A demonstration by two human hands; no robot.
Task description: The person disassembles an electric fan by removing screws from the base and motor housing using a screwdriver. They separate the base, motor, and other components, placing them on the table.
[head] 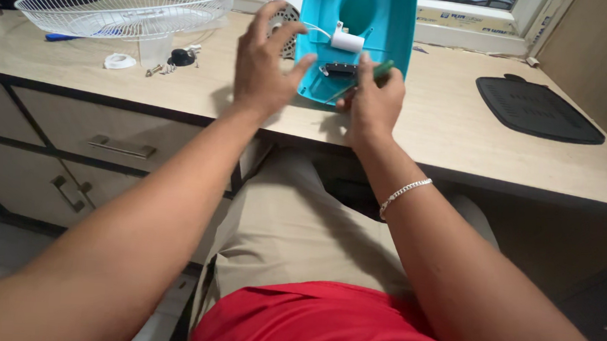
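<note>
Pale wood-grain desk [460,131], drawers below. Your left hand [264,66], fingers spread, steadies the turquoise plastic fan housing [383,21] standing at mid-desk; your right hand [372,101] is clamped on a green-handled screwdriver [376,71] at its base. Risk: tip slips, nicking the white wire [320,31].

desk [460,131]: pale wood | drawers [73,142]: 2 metal handles | window [468,12]: behind desk

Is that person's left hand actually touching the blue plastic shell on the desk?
Touching. The head view shows the left hand with its thumb tip pressed against the left edge of the blue shell, no gap visible; the other fingers are spread above, off it.
</note>
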